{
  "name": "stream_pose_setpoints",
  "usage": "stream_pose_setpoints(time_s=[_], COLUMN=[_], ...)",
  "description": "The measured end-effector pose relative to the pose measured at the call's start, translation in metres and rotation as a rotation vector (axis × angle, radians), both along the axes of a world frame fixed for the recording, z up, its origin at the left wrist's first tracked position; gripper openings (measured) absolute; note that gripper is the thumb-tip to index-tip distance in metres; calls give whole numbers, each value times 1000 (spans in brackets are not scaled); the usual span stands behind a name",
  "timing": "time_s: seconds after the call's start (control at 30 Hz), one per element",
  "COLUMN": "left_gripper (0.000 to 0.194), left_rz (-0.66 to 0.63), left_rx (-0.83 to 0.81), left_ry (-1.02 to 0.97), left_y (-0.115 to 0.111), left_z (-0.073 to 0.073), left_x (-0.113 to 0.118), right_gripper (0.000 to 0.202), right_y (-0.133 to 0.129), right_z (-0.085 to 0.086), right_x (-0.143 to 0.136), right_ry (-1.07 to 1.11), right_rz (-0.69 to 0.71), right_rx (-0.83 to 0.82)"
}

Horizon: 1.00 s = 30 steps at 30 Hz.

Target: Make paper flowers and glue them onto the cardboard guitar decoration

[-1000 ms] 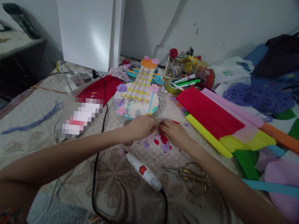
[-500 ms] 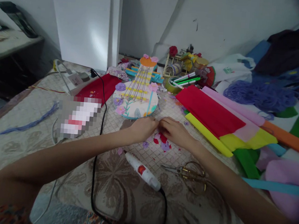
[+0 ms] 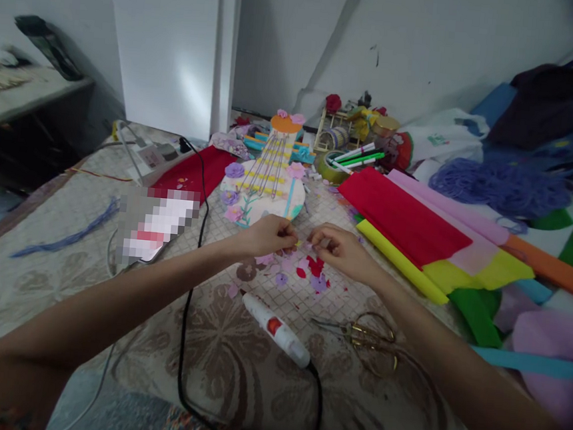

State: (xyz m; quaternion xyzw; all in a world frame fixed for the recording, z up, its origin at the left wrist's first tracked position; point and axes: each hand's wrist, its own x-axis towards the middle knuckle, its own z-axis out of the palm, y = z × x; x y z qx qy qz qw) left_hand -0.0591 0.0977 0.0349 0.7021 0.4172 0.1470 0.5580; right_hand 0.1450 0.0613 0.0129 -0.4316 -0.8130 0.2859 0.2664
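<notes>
Overall, patterned tablecloth (image 3: 222, 377) backed by pale wall (image 3: 407, 38), crowded at right, mostly bare toward left edge; yellow scrap (image 3: 297, 244) pinched by left hand (image 3: 270, 236) near red petals (image 3: 315, 266); right hand (image 3: 337, 249) half-curled, contents indiscernible.

yellow piece (image 3: 298, 244) | tiny, shape too small to tell | pinched in fingertips of left hand (image 3: 271, 235)

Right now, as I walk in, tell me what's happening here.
A person's left-hand grip appears to pinch a tiny yellow piece. The right-hand grip is close by, its contents unclear. Around them lie red and purple scraps. A flower-trimmed, guitar-shaped craft sits beyond; a white corded tool and scissors lie nearer the person, untouched.
</notes>
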Motion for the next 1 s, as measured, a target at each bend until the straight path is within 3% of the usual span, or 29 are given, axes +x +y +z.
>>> stream_pose_setpoints(time_s=[0.13, 0.27, 0.33, 0.47, 0.63, 0.83, 1.0], left_gripper=[8, 7, 7, 9, 11, 11, 15], left_rz=[10, 99, 159, 207, 209, 198, 192], left_rx=[-132, -313, -430, -668, -776, -838, -842], left_ry=[-66, -192, -276, -409, -468, -487, -478], left_y=[-3, -8, -10, -13, -15, -23, -25], left_z=[5, 10, 13, 19, 23, 24, 24], left_x=[0, 2, 2, -1, -4, -4, -1], right_gripper=[10, 6, 7, 12, 15, 17, 18], right_y=[-7, -13, -16, -21, -22, -26, -28], right_z=[19, 25, 25, 24, 21, 21, 17], right_x=[0, -8, -13, -17, -15, -12, -9], right_ry=[89, 202, 213, 0, -258, -328, -300], right_rz=[120, 76, 8, -112, -81, -40, -37], right_rx=[-141, -164, -59, 360, 736, 940, 950])
